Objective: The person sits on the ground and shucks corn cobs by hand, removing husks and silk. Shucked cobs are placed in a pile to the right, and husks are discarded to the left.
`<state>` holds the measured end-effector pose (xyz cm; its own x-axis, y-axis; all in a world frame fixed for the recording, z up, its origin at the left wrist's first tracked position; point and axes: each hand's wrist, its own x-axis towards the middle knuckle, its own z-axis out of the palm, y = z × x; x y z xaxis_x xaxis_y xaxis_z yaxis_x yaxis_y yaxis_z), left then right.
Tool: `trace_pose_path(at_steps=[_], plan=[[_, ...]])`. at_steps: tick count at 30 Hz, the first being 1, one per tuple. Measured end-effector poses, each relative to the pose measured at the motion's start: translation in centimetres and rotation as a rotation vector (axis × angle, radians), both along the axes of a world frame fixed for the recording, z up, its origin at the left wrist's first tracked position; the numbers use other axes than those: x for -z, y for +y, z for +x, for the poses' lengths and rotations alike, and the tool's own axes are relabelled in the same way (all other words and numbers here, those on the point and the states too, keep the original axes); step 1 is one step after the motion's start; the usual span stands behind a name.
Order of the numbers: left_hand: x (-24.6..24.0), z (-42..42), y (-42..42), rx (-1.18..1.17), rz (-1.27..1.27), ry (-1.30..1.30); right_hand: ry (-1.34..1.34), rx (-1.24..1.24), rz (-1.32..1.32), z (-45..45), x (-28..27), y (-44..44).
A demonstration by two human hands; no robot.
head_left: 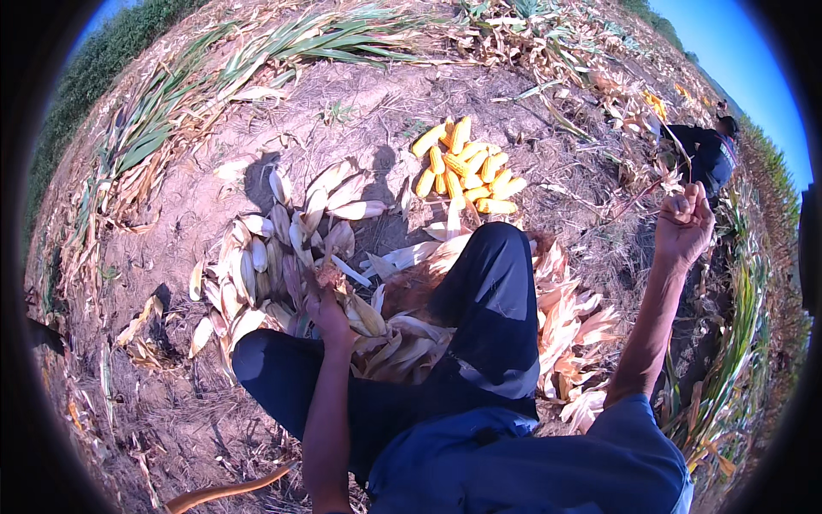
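My left hand [329, 313] is closed around a dry corn husk with a tuft of brown silk [331, 276] above the fingers. Whether an ear is inside cannot be seen. Just beyond it lies a heap of unhusked corn ears [257, 257] in pale husks. My right hand [686, 221] is raised far out to the right, fingers partly curled and one pointing up; nothing can be made out in it. Bare yellow corn cobs [465, 164] are piled on the soil past my raised knee [494, 283]. Stripped husks [404, 350] lie between my legs.
More loose husks [571, 321] lie right of my knee. Cut green corn stalks [308, 38] form a band beyond. A person in dark clothes [706, 148] bends over at the far right. A curved orange-brown, stick-like thing [231, 489] lies at the lower left.
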<state>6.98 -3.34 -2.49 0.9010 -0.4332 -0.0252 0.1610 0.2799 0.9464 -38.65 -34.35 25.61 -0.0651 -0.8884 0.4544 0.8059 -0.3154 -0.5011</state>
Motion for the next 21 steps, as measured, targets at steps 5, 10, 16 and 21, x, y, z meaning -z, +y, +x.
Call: trace_pose_path(at_steps=[5,10,16,21], plan=[[0.0,0.1,-0.4,0.069,0.047,-0.002,0.23,-0.129,0.109,6.4,6.6,5.0],[1.1,0.2,-0.1,0.016,0.021,0.047,0.32,-0.287,0.512,15.1,12.9,10.6],[1.6,0.1,0.5,0.035,0.028,0.043,0.587,-0.421,0.442,19.3,13.9,13.3],[2.8,0.7,0.5,0.122,0.118,0.059,0.576,-0.523,0.39,20.0,13.5,13.0]])
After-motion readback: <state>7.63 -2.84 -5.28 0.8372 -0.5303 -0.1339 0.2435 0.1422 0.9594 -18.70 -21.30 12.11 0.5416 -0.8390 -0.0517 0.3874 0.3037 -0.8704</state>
